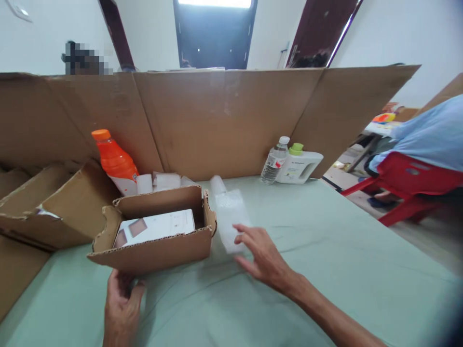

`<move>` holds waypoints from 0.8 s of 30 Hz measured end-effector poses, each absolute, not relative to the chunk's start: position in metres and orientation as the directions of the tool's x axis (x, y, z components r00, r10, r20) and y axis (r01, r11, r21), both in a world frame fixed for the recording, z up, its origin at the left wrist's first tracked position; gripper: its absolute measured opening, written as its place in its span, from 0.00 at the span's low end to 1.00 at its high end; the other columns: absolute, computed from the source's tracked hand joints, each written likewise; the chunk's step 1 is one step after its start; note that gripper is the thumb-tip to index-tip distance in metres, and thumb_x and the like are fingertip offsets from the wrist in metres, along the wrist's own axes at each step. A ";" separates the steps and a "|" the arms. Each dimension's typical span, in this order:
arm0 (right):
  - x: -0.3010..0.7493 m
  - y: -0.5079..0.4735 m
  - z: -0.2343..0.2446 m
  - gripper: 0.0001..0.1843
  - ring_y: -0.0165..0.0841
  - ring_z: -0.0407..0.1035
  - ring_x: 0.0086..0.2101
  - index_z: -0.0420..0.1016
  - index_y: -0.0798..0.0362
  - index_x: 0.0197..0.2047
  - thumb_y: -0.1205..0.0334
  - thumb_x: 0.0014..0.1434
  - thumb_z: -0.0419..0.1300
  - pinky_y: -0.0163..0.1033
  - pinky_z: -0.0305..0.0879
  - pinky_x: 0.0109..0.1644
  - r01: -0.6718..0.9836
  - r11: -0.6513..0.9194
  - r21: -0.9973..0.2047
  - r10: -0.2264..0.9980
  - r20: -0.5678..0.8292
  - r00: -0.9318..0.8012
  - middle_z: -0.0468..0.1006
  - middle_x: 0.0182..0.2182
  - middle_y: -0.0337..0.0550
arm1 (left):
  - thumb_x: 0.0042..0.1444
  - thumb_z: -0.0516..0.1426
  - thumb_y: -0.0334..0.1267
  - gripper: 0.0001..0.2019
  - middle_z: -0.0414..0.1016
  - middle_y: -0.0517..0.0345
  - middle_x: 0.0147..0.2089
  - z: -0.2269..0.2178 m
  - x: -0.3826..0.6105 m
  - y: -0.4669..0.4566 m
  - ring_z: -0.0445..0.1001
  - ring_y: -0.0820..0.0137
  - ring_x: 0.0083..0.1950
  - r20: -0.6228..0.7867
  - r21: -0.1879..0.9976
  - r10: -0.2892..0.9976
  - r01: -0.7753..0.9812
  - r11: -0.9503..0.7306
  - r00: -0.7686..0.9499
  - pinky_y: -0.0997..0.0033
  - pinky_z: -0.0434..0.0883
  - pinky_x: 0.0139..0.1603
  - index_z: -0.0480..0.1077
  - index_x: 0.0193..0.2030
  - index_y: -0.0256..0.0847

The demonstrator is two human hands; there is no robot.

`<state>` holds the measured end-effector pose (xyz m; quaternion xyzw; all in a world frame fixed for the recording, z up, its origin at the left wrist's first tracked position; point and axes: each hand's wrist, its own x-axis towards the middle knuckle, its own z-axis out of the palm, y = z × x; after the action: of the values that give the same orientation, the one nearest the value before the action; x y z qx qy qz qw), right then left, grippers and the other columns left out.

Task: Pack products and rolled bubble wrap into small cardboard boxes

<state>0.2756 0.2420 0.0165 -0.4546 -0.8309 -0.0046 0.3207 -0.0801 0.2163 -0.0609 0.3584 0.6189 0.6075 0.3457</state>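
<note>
My right hand [262,258] is open, fingers apart, at the right edge of a translucent strip of bubble wrap [231,217]; whether the fingertips touch it I cannot tell. The strip lies on the table with a rolled end at the back. Just left of it stands an open cardboard box [155,255] holding a white carton [159,226] with brownish squares printed on it. In front of the box's lower left side is my left hand [123,303], thumb apart from the curved fingers and nothing visible between them.
An orange bottle [115,161] and white rolls [144,184] stand behind the box. A water bottle [275,161] and white jug [300,167] are at the back right. Cardboard dividers [72,207] fill the left; a cardboard wall [231,120] closes the back. A person sits on a red chair [419,180].
</note>
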 end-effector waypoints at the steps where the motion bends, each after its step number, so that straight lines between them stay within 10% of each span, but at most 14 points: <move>1: 0.278 0.225 0.015 0.16 0.45 0.72 0.51 0.73 0.50 0.50 0.60 0.57 0.66 0.49 0.66 0.54 0.729 0.599 -0.332 0.776 0.464 -0.427 0.75 0.58 0.52 | 0.45 0.66 0.39 0.32 0.73 0.56 0.52 -0.057 -0.078 0.216 0.72 0.65 0.53 0.016 1.000 0.866 0.029 -0.002 -0.500 0.63 0.65 0.58 0.66 0.59 0.48; 10: 0.261 0.222 0.032 0.19 0.41 0.76 0.43 0.75 0.50 0.53 0.53 0.62 0.58 0.45 0.73 0.43 0.616 0.193 -0.764 0.981 0.170 -0.095 0.81 0.49 0.49 | 0.50 0.63 0.43 0.37 0.67 0.47 0.63 -0.051 -0.074 0.214 0.69 0.60 0.58 0.077 0.996 0.834 0.079 -0.040 -0.547 0.56 0.63 0.63 0.60 0.67 0.45; 24: 0.188 0.232 -0.002 0.35 0.42 0.72 0.52 0.60 0.51 0.68 0.62 0.58 0.61 0.48 0.74 0.52 0.471 0.370 -0.801 0.917 0.232 -0.325 0.74 0.57 0.54 | 0.51 0.62 0.41 0.31 0.71 0.53 0.55 -0.047 -0.087 0.215 0.71 0.68 0.44 0.114 0.990 0.770 0.133 -0.038 -0.628 0.63 0.66 0.50 0.64 0.64 0.47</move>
<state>0.1883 0.2323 -0.0023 -0.4630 -0.7494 0.3177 0.3510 -0.0869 0.2146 -0.0466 0.3494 0.6458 0.6300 0.2529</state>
